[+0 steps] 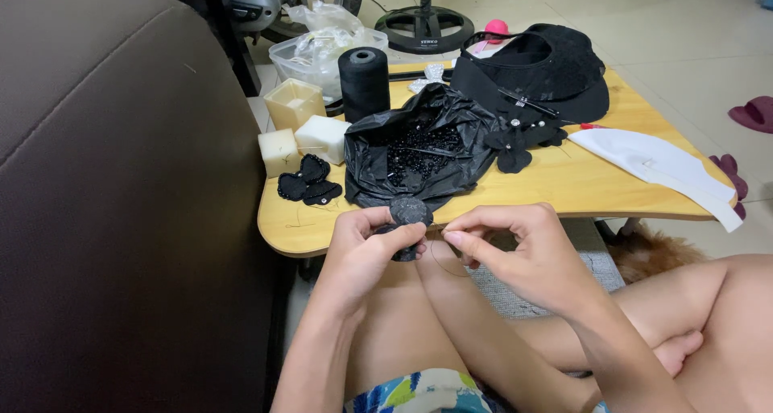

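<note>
Fingers of the left hand point(366, 244) pinch a black fabric petal point(408, 213); right hand point(515, 252) fingertips pinched narrow on thread.

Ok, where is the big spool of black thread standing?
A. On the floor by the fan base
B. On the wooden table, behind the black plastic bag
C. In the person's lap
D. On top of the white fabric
B: the spool stands upright on the table, just behind the bag of black beads, next to the cream blocks.
</note>
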